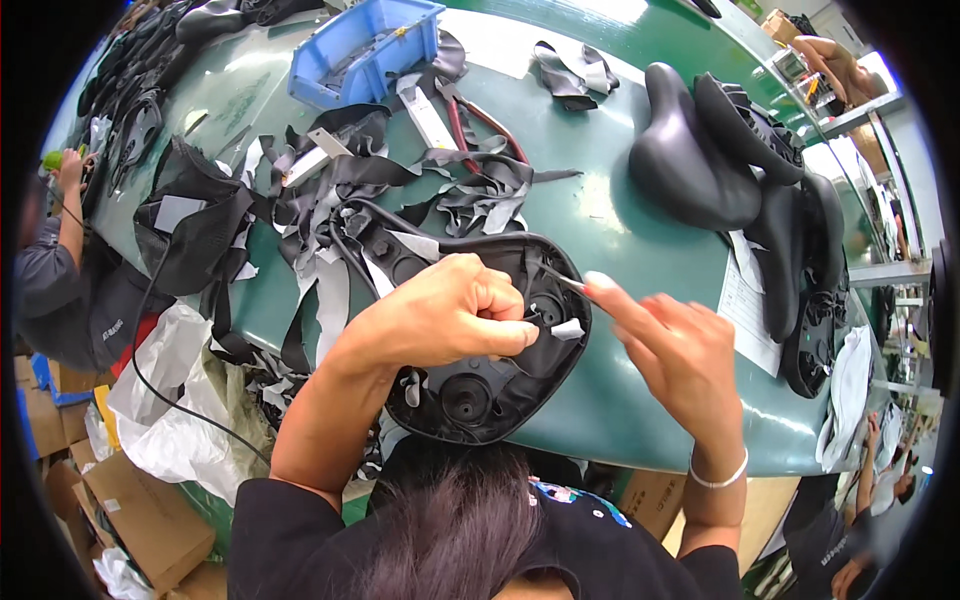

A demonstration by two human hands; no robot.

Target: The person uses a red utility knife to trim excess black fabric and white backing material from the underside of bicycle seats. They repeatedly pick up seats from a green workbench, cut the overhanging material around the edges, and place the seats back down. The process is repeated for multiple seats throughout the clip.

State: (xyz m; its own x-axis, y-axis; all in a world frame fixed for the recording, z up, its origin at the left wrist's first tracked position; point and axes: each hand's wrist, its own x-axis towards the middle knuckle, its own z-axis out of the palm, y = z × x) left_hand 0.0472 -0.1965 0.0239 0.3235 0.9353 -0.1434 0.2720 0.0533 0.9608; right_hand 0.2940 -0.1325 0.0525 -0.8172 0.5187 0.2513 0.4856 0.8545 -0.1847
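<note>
Well, blue bin (pixel 412 40): stands by the table's far edge, left of the middle; dark pieces lie in it, too jumbled to tell apart, and a small yellow bit shows at its rim.
Plastic bag (pixel 165 375): crumpled and see-through, beside the table's left end; its contents are unclear.
Cardboard boxes (pixel 150 510): below the table, at the lower left; what they hold is hidden.
Upturned saddle (pixel 463 400): underside up at the table's near edge, between both hands; the left hand is above its middle, the right hand by its right rim.
Left hand (pixel 455 310): fingers curled together, thumb laid against them; whether they pinch anything I cannot tell.
Right hand (pixel 680 345): clamped on a thin metal tool (pixel 562 277), one finger stretched along it, the others bent; the tool points in over the saddle's rim.
Pale scrap (pixel 567 328): on the saddle, near the left thumb.
Cut strips (pixel 490 200): black and grey, heaped on the table behind and left of the saddle.
Pliers (pixel 458 125): red-handled, among the strips, near the bin.
Other saddles (pixel 690 160): black, grouped toward the table's right edge, well apart from the hands.
Paper sheet (pixel 745 325): partly under that group.
</note>
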